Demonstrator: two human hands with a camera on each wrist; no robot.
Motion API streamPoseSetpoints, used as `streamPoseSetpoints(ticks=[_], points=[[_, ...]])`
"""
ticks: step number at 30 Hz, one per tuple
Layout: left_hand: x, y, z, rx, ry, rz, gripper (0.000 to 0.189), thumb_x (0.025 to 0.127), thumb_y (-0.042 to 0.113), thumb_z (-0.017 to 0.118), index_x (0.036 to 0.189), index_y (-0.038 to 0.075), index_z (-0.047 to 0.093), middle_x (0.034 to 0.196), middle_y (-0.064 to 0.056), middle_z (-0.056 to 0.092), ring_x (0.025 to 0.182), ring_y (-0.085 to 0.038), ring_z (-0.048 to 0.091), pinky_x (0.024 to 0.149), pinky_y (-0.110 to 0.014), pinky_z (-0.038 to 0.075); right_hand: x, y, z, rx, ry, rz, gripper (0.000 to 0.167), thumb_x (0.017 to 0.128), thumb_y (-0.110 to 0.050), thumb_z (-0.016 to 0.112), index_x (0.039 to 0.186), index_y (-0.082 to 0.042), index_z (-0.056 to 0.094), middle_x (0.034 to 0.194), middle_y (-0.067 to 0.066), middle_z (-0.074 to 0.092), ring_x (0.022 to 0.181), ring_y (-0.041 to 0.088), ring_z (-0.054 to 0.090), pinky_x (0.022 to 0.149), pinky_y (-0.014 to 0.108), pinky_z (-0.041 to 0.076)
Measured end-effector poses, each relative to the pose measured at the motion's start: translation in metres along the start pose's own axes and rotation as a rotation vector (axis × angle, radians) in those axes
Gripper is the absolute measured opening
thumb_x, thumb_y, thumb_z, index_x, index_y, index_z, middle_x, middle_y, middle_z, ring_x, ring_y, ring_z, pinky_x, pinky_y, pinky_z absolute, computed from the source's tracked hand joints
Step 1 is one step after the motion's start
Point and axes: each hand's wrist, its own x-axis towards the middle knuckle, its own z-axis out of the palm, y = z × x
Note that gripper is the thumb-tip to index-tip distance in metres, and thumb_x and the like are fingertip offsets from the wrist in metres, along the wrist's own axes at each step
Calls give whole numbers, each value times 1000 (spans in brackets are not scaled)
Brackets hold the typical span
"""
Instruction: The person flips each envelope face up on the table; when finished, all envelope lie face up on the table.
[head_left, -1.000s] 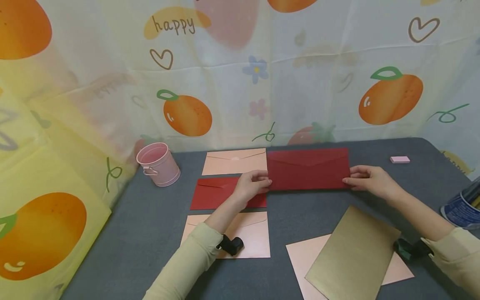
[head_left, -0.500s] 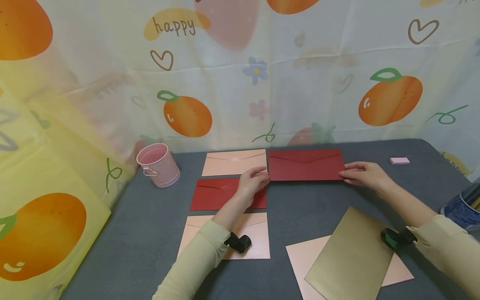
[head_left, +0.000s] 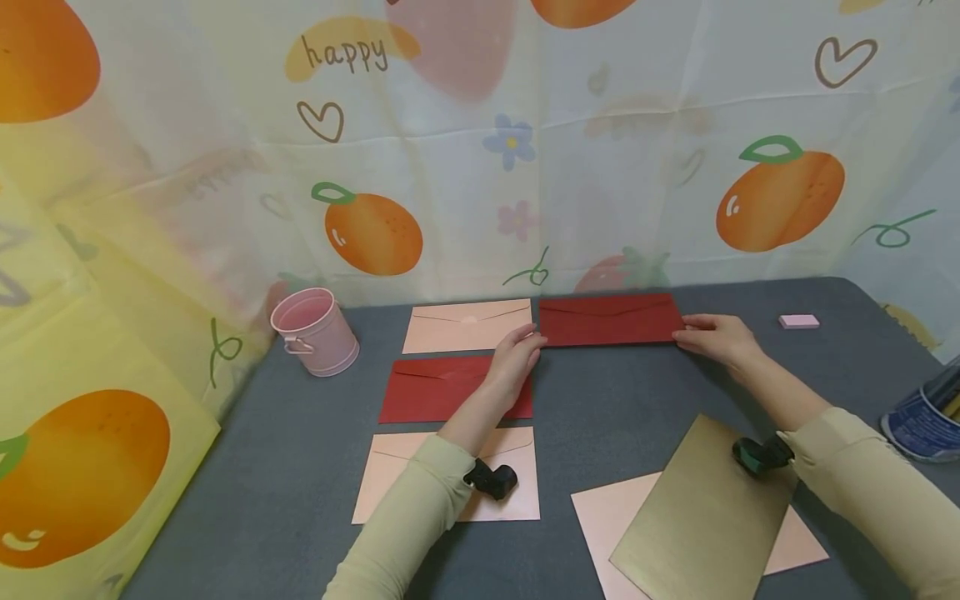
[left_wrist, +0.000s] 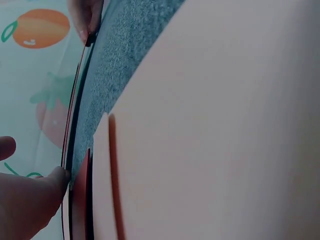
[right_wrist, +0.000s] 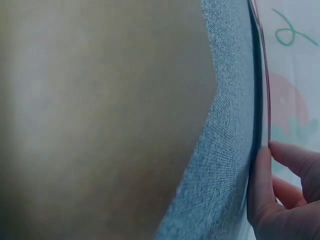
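A dark red envelope [head_left: 609, 320] lies low over the back of the grey table, its flap side up. My left hand [head_left: 512, 362] holds its near left corner, and in the left wrist view the thumb [left_wrist: 59, 176] meets the edge. At the opposite end my right hand [head_left: 720, 340] pinches the right edge between thumb and fingers, as the right wrist view also shows. Left of it sits a pale pink envelope [head_left: 450, 332]. A second red envelope [head_left: 427, 392] is partly hidden under my left hand, and another pink envelope [head_left: 397, 467] under the left forearm.
A gold envelope [head_left: 690, 517] overlaps a pink one [head_left: 600, 508] at the front right, beneath my right forearm. The pink bucket [head_left: 318, 337] stands back left, a pink eraser-like block [head_left: 798, 322] back right. A blue container [head_left: 918, 429] is at the right edge.
The dark red envelope has moved back and down toward the table, level with the back pink envelope. Both hands have moved back with it, the right one also slightly left.
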Motion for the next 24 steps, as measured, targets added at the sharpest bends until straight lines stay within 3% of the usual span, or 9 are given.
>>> streamPoseSetpoints(ticks=[4, 8, 12, 15, 17, 19, 24], points=[[0, 0, 2, -33, -45, -5, 56, 97, 16, 56, 148, 1, 36, 152, -13, 36, 140, -24, 35, 110, -30, 34, -1, -5, 3, -83, 39, 14, 64, 98, -18, 58, 145, 14, 29, 145, 34, 35, 75, -19, 53, 84, 18, 51], [0, -1, 2, -59, -134, -16, 61, 101, 25, 48, 152, 1, 25, 158, -12, 25, 146, -24, 23, 115, -33, 24, 0, -7, 4, -150, 58, 44, 61, 100, -22, 54, 145, 12, 31, 144, 34, 38, 78, -16, 53, 89, 24, 50], [0, 0, 3, -89, -206, -10, 65, 103, 35, 37, 154, 0, 16, 161, -13, 15, 148, -25, 12, 118, -35, 13, 2, -9, 5, -187, 70, 70, 61, 103, -29, 48, 145, 12, 32, 145, 33, 36, 105, 13, 62, 96, 34, 47], [0, 2, 5, -102, -228, -8, 68, 104, 41, 32, 155, 0, 12, 162, -13, 10, 149, -25, 7, 119, -37, 9, 3, -10, 6, -191, 67, 73, 62, 104, -31, 44, 145, 13, 30, 146, 34, 33, 126, 37, 49, 102, 41, 42], [0, 2, 5, -94, -235, -10, 70, 104, 43, 31, 155, 0, 11, 162, -12, 9, 149, -25, 5, 119, -37, 7, 2, -10, 6, -187, 55, 69, 63, 104, -31, 42, 145, 14, 28, 146, 35, 32, 130, 41, 43, 103, 44, 39], [-1, 3, 6, -73, -239, -8, 70, 104, 44, 30, 155, 1, 10, 162, -11, 8, 149, -24, 5, 119, -37, 8, 2, -10, 6, -178, 50, 59, 63, 104, -30, 41, 145, 16, 27, 146, 36, 31, 130, 42, 42, 103, 42, 41], [-6, 2, 4, 64, -269, 27, 70, 103, 45, 30, 156, 4, 8, 163, -10, 8, 149, -22, 5, 119, -35, 10, -4, -8, 3, -139, 34, 40, 65, 104, -30, 42, 144, 18, 24, 145, 37, 32, 127, 42, 42, 89, 22, 51]])
